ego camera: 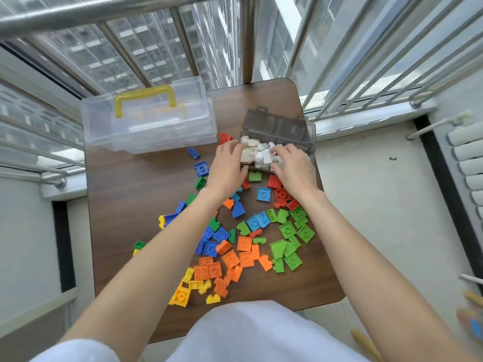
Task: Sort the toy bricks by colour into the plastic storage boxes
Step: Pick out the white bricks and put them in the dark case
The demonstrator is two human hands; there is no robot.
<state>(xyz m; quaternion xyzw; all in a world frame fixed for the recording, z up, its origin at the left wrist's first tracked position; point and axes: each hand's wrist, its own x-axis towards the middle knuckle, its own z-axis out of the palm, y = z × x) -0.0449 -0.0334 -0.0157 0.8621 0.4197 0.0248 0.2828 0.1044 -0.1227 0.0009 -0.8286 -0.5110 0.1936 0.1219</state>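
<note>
Grey box (311, 131) at table (146, 194) edge

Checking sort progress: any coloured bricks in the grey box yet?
No, the grey box shows only white bricks, while the coloured bricks lie loose on the table.

Both forearms are bare from the wrists up toward the elbows, with no watch or bracelet on either wrist. The left hand (228, 167) is bare. The right hand (294, 169) has a thin, pale ring (279, 154) on one of its fingers (277, 150). A white short sleeve (78, 350) covers the left upper arm at the bottom-left edge of the view. A white garment (257, 335), smooth and unmarked, covers the torso or lap along the bottom centre.
</note>
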